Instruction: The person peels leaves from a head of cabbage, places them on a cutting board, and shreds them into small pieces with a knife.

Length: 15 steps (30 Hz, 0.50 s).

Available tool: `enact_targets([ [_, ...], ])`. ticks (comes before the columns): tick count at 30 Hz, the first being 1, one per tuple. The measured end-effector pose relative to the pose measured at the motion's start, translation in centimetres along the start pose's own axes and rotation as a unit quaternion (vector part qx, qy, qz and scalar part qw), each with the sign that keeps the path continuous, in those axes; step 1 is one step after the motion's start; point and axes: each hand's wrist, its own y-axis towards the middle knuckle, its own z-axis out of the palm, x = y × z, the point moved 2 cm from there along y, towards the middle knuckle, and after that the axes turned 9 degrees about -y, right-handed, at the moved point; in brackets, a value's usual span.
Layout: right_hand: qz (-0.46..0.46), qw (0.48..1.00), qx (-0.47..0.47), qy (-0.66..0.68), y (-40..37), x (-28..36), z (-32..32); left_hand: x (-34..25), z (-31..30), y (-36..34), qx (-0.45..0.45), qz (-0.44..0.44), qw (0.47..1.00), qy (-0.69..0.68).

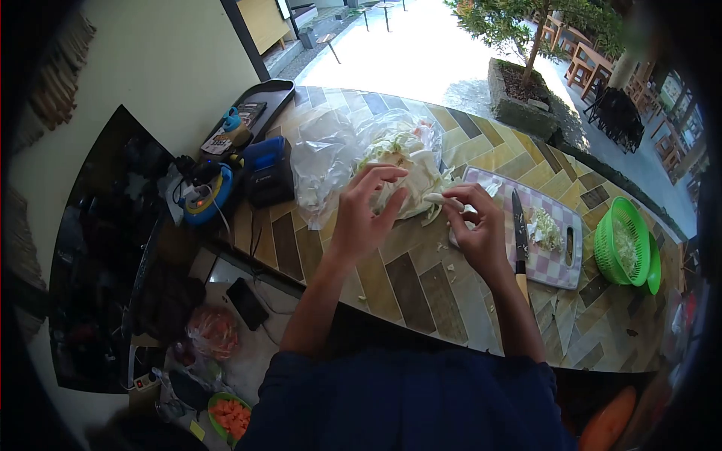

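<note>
My left hand (366, 210) is raised over the table with its fingers apart and curved, holding nothing, just in front of a pile of pale cabbage leaves (417, 180). Pinched between the thumb and fingers of my right hand (477, 225) is a small whitish cabbage piece (444, 201). To the right lies a checked pink-and-white cutting board (553, 203), with a knife (520, 237) and chopped cabbage (544, 230) on it. A clear plastic bag (323, 154) lies left of the leaves.
A green basket (620, 237) with shredded cabbage stands at the right. At the left are a dark blue box (268, 173), a black tray (278, 90), a round cable reel (207, 197) and a black screen (105, 255). Below is a bowl of orange pieces (229, 417).
</note>
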Motion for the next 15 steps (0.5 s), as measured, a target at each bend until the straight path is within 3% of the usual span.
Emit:
enact_targets([
  [3,-0.070,0.998,0.007,-0.001,5.1,2.2,4.5,2.8,-6.1,1.5,-0.132,0.081,0.970,0.186],
  [6,-0.094,0.994,0.040,-0.024,10.8,2.0,10.1,7.0,-9.8,1.6,-0.060,0.014,0.960,0.274],
  [7,-0.112,0.991,0.045,-0.050,12.4,1.0,12.3,7.5,-10.8,1.5,-0.016,-0.057,0.963,0.263],
  [10,-0.161,0.977,0.091,-0.110,14.8,-0.5,17.5,9.9,-12.8,0.8,0.054,-0.110,0.969,0.213],
  [12,-0.118,0.968,0.177,-0.132,14.8,-0.3,19.6,10.1,-13.1,0.5,0.024,-0.067,0.979,0.189],
  [15,-0.154,0.954,0.223,-0.131,14.7,-0.7,21.7,10.0,-13.2,0.6,0.008,-0.009,0.985,0.173],
])
